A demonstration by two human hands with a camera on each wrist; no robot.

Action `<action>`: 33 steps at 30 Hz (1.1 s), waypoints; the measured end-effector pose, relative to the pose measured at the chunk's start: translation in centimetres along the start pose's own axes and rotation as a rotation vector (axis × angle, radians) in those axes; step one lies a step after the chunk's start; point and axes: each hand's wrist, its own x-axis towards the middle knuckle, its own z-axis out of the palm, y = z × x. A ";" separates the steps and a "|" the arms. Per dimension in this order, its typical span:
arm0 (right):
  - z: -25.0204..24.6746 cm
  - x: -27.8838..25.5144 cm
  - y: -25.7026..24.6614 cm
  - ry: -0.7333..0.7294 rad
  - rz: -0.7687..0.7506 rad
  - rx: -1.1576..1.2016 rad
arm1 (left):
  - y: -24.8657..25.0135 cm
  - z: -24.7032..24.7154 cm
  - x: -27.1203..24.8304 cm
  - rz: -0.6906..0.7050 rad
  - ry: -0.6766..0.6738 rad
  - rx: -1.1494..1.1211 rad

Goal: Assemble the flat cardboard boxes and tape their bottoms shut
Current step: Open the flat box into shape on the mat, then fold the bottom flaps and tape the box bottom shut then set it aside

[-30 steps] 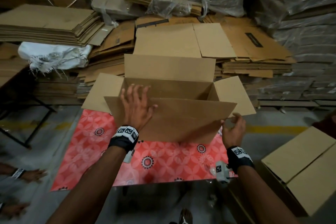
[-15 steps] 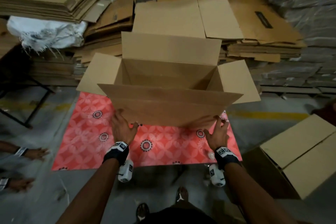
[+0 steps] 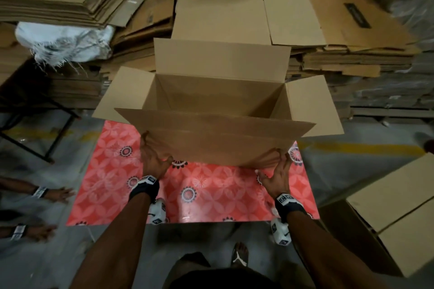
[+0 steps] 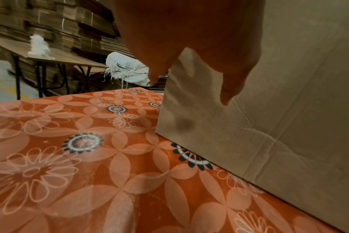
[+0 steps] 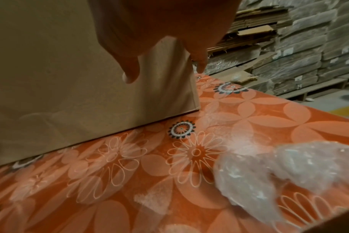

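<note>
Box position: cardboard box upright on the orange flowered surface, mouth up, all four top flaps splayed outward; near bottom edge on the cloth in both wrist views.

Change in left hand: left hand off the top flap, where it lay a second ago, now low on the near left corner of the box, fingers spread straight against the front wall, thumb toward the side.

Change in right hand: right hand likewise lower, at the near right corner, fingers extended on the wall, one reaching round the edge; nothing clutched, both hands wide and pressing.

Change in box: squared up and taller in the head view than half a second ago, walls now standing at right angles.

Meaning for task: box opened out from flat; bottom state hidden beneath it, so cannot tell whether flaps are folded or taped. Probably a steadying or turning hold before the bottom gets attention.

Tape: none in view.

Nearby: crumpled clear plastic on the surface just right of the box; stacks of flat cardboard behind; an assembled box on the right.
</note>
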 end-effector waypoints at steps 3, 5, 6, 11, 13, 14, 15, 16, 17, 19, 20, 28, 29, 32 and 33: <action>-0.7 1.4 -1.6 0.067 0.026 0.005 | 0.8 -0.3 0.9 0.053 -0.016 0.035; -1.5 2.8 -3.2 0.135 -0.008 0.005 | 1.8 -0.9 1.8 0.091 -0.020 0.017; -1.9 3.3 -3.9 0.163 -0.032 -0.003 | 2.2 -1.2 2.2 0.112 -0.013 -0.005; -3.8 5.2 -8.4 0.249 -0.083 -0.036 | 4.3 -3.4 4.3 0.076 -0.034 0.014; -4.1 5.2 -9.6 0.256 -0.089 -0.049 | 4.5 -4.3 5.3 0.079 -0.058 0.059; -4.1 5.0 -10.2 0.256 -0.085 -0.053 | 4.5 -4.7 5.7 0.092 -0.065 0.074; -4.1 4.9 -10.5 0.258 -0.077 -0.058 | 4.4 -5.0 6.1 0.102 -0.074 0.084; -4.1 4.8 -10.8 0.256 -0.067 -0.062 | 4.4 -5.2 6.5 0.106 -0.084 0.089; -4.1 4.7 -11.0 0.253 -0.058 -0.059 | 4.5 -5.4 6.7 0.108 -0.095 0.095; -4.1 4.7 -11.1 0.239 -0.046 -0.061 | 4.7 -5.6 6.9 0.104 -0.120 0.115; -4.1 4.7 -11.3 0.225 -0.032 -0.067 | 4.8 -5.7 7.0 0.094 -0.138 0.127; -5.0 5.5 -12.1 0.156 0.040 -0.130 | 6.1 -6.1 6.5 0.067 -0.169 0.070; -5.3 5.8 -12.3 0.151 0.042 -0.129 | 6.3 -6.4 6.6 0.066 -0.161 0.094; -6.8 7.1 -13.0 0.112 0.024 -0.157 | 6.8 -7.3 7.7 0.096 -0.127 0.177; -7.3 7.6 -13.3 0.084 0.035 -0.174 | 7.0 -7.5 8.1 0.103 -0.132 0.200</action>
